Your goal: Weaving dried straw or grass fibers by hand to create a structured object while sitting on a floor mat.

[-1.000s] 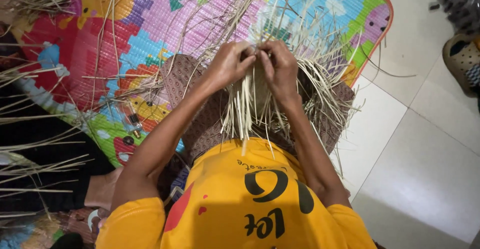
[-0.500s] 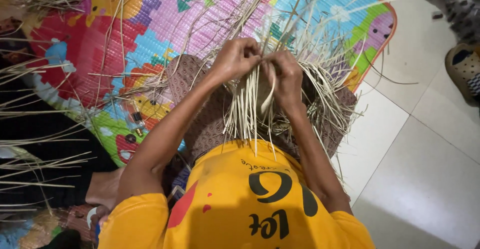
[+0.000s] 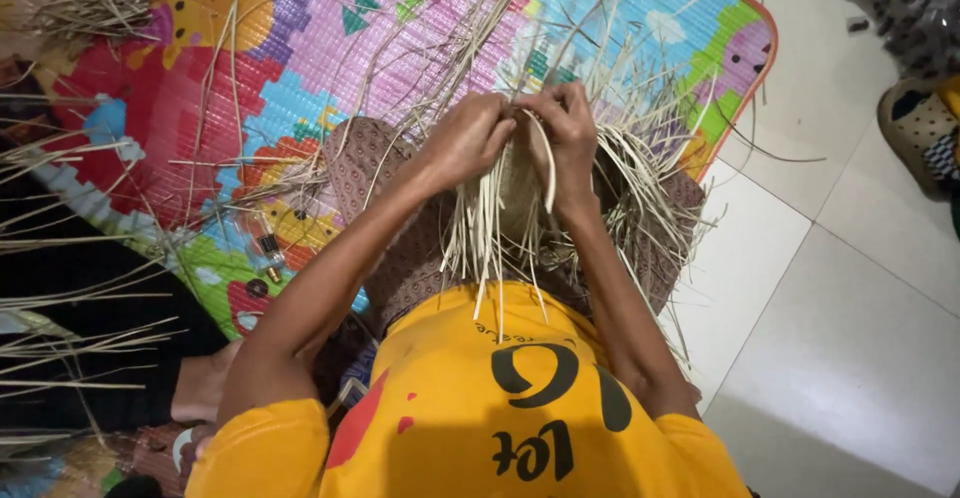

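Observation:
Both my hands are raised over my lap on a small woven piece of pale straw (image 3: 515,193). Its many loose strips hang down over my yellow shirt and fan out to the right. My left hand (image 3: 465,140) pinches strips at the top left of the piece. My right hand (image 3: 572,130) grips the top right, with one strip curving down beside its fingers. The two hands almost touch at the fingertips. The woven core is mostly hidden behind the hands and the hanging strips.
A colourful play mat (image 3: 300,48) lies under me, beside white floor tiles (image 3: 840,328) on the right. Loose straw strips (image 3: 70,298) lie at the left and a bundle (image 3: 90,3) at top left. Another person's foot (image 3: 205,383) rests lower left. A sandal (image 3: 920,133) sits at the right edge.
My hands stay on the woven piece with small finger movements. A strip now loops down beside my right hand. The view has shifted slightly.

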